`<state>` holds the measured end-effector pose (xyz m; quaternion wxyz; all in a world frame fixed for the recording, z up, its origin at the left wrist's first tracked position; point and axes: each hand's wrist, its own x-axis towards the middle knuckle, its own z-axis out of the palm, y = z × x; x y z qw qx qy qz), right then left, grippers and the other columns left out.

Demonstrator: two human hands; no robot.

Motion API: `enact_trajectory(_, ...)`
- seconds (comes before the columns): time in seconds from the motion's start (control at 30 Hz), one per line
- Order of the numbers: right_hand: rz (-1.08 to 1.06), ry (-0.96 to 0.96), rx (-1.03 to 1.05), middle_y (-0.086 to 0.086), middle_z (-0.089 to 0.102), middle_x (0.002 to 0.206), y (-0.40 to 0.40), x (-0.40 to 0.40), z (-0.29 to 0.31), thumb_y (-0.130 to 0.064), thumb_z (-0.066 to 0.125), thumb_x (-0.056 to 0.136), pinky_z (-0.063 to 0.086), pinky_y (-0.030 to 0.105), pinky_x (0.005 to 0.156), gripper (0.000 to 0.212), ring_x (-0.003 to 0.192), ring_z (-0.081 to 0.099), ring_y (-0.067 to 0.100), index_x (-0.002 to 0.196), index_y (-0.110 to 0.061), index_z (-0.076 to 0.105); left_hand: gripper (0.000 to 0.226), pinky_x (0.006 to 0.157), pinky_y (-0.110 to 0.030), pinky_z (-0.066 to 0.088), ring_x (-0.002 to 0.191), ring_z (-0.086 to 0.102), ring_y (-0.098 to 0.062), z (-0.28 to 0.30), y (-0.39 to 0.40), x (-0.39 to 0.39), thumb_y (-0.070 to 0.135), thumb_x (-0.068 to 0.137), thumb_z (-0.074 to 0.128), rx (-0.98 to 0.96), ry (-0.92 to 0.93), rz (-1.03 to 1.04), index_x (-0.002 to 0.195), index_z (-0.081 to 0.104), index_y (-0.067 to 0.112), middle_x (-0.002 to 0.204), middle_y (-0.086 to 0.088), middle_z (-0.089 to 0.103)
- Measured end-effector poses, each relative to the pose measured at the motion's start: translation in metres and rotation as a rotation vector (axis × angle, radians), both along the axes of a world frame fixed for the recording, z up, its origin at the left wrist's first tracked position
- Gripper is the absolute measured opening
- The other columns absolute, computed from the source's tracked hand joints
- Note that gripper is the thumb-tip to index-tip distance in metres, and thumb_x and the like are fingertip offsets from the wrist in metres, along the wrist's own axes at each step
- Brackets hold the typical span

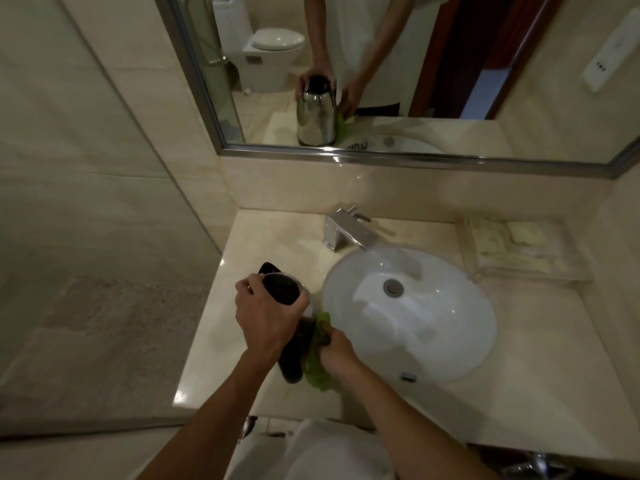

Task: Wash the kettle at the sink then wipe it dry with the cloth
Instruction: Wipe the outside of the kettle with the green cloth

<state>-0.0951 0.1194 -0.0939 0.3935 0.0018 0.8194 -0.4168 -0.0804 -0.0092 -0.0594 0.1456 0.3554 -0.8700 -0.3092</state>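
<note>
Left hand (268, 315) fingers clamped on shiny steel black-lidded kettle (289, 327); right hand (337, 349) fingers bunching soft green cloth (317, 370) at 3 o'clock. Likely wet, slippery: hold top.

From my remote feed, a glossy beige marble counter (540, 368) runs along the tiled wall, with a white oval sink (408, 317) set into it. A square chrome faucet (346, 230) stands on the counter behind the basin. The steel kettle (291, 327) stands upright on the counter just left of the sink. At the far right corner, a clear tray (519, 251) holds pale green packets.
</note>
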Motion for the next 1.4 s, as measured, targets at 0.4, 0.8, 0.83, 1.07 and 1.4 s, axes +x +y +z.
enact_trajectory(0.4, 0.020, 0.332, -0.167, 0.005, 0.050, 0.123, -0.001, -0.021, 0.039, -0.022, 0.049, 0.100, 0.049, 0.032, 0.093, 0.040, 0.115, 0.054, 0.022, 0.138, -0.012, 0.056, 0.082, 0.088, -0.032, 0.053, 0.104, 0.052, -0.015, 0.004, -0.028, 0.013, 0.049, 0.055, 0.086, 0.035, 0.039, -0.439, 0.120, 0.045, 0.020, 0.118, 0.004, 0.043)
enact_trajectory(0.8, 0.169, 0.157, -0.069, 0.010, 0.044, 0.129, 0.006, -0.047, 0.038, -0.018, 0.034, 0.105, 0.038, 0.034, 0.101, 0.038, 0.121, 0.047, 0.026, 0.138, -0.011, 0.051, 0.079, 0.090, -0.023, 0.050, 0.111, 0.051, -0.006, 0.009, -0.034, 0.019, 0.051, 0.057, 0.082, 0.062, 0.066, -0.694, 0.124, 0.049, 0.026, 0.124, 0.014, 0.043)
enact_trajectory(0.83, 0.166, 0.134, -0.058, 0.010, 0.041, 0.139, 0.006, -0.047, 0.037, -0.018, 0.033, 0.106, 0.036, 0.037, 0.109, 0.044, 0.130, 0.044, 0.027, 0.149, -0.013, 0.042, 0.078, 0.089, -0.023, 0.051, 0.110, 0.051, -0.007, 0.009, -0.033, 0.018, 0.050, 0.057, 0.082, 0.054, 0.061, -0.693, 0.123, 0.048, 0.026, 0.123, 0.014, 0.043)
enact_trajectory(1.07, 0.215, 0.049, -0.007, 0.014, 0.035, 0.153, 0.006, -0.050, 0.009, 0.004, 0.034, 0.097, 0.033, 0.047, 0.118, 0.064, 0.138, 0.040, 0.034, 0.155, -0.024, 0.032, 0.097, 0.089, -0.032, 0.051, 0.111, 0.051, -0.018, 0.006, -0.014, 0.012, 0.072, 0.064, 0.067, -0.163, -0.056, -0.508, 0.138, 0.035, 0.018, 0.127, 0.001, 0.047)
enact_trajectory(1.4, 0.130, -0.072, -0.085, 0.004, 0.054, 0.134, 0.019, -0.019, 0.000, -0.005, 0.052, 0.091, 0.045, 0.044, 0.110, 0.057, 0.127, 0.053, 0.027, 0.143, -0.026, 0.042, 0.083, 0.081, -0.038, 0.055, 0.104, 0.057, -0.022, 0.006, 0.008, 0.016, 0.074, 0.067, 0.056, -0.186, -0.166, -0.199, 0.127, 0.044, 0.018, 0.122, -0.004, 0.057)
